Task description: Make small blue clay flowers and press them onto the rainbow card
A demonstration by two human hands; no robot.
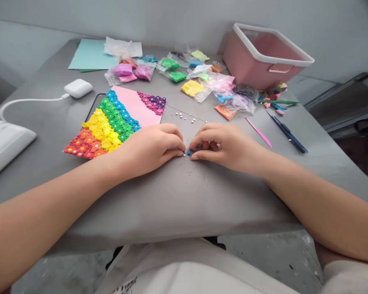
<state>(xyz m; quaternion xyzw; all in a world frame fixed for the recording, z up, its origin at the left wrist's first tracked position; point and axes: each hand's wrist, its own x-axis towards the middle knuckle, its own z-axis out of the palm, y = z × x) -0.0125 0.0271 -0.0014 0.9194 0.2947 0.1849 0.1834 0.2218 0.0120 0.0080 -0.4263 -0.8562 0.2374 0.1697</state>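
Note:
At the middle of the table, my left hand has its thumb and forefinger pinched at a tiny blue-and-white piece, which looks like clay. A small blue ball lies just right of it, by the fingertips of my right hand. That hand's thumb and forefinger are curved and a little apart, with nothing visible gripped. Behind my left wrist lies a pink card covered in bands of small clay flowers in red, orange, yellow, green, blue and purple. Several tiny white balls sit beyond my hands, beside a thin metal rod.
Bags of coloured clay spread along the back, left of a pink bin. A pink plastic tool and a dark blue craft knife lie right. A white case with a cable and light blue sheets lie left.

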